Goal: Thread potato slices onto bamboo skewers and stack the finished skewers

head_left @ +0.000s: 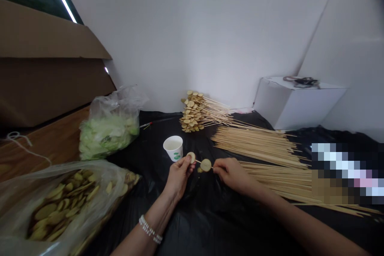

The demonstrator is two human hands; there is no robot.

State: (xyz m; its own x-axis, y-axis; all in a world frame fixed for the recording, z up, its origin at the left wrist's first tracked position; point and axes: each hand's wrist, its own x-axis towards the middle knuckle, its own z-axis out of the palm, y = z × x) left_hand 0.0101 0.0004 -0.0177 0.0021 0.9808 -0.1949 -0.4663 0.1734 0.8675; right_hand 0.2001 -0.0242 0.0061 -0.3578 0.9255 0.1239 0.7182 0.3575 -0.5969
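Close to you, on your left, a big clear bag [18, 204] lies open, with lots of round yellow slices [55, 217] inside. You wear a white bead bracelet [150, 230] on your left wrist. Your right hand [231, 172] has its thumb and fingers pinched shut on one end of a thin stick [198, 161]. One round slice [205, 165] is on the stick, just beside your right fingertips. Your left hand [180, 174] pinches another slice [191, 157] at the other end, with its thumb and fingers nearly closed around it. Both slices are up in front of you, over the black sheet [192, 224]. A small yellow bit shows just under the middle slice, but you can't tell if it touches. To your right, lots of bare sticks lie in two flat piles, a near pile [282, 180] and a far pile [258, 144]. A white paper cup [173, 148] with green marks stands just past your left hand. Farther left sits a clear bag of pale green leaves [109, 132]. Past the cup is a heap of sticks with slices on their ends [193, 112], near the white wall [192, 36]. At the back right is a white box [288, 102] with a dark cord [304, 82] on top.
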